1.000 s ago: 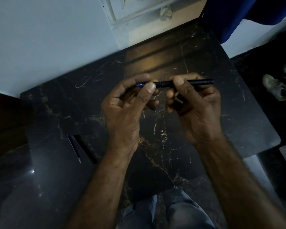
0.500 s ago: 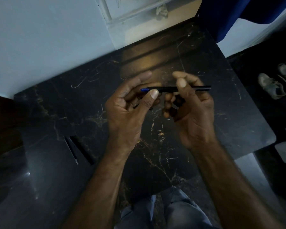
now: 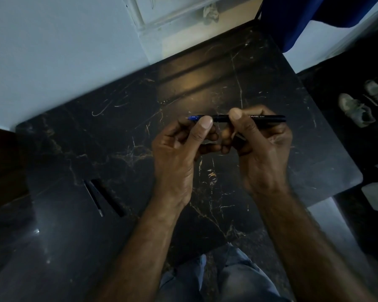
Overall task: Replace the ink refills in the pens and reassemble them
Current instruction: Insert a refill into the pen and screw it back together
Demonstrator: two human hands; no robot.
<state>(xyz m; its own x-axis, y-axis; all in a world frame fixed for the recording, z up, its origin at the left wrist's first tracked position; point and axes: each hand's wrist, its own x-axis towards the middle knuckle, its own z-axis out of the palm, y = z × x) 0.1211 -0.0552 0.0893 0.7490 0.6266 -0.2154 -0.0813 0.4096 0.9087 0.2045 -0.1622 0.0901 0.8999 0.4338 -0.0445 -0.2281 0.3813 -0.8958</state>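
Note:
A black pen [image 3: 264,118] with a blue tip section lies level across both hands above the dark marble table [image 3: 74,138]. My left hand [image 3: 179,147] pinches the blue tip end between thumb and fingers. My right hand [image 3: 262,144] grips the black barrel near its middle, thumb on top. The barrel's rear end sticks out to the right of my right hand. On the table at the left lie a thin refill [image 3: 93,197] and a dark pen part [image 3: 109,198], side by side and slanted.
A pale wall and door frame [image 3: 172,12] border the table's far side. Blue cloth [image 3: 314,18] hangs at the top right. Shoes [image 3: 356,110] rest on the dark floor beyond the table's right edge. My knees [image 3: 227,280] show below the table's near edge.
Both hands stay on the pen. The left thumb and fingers have closed back onto the blue tip end after loosening half a second ago. The refill and part on the table have not moved.

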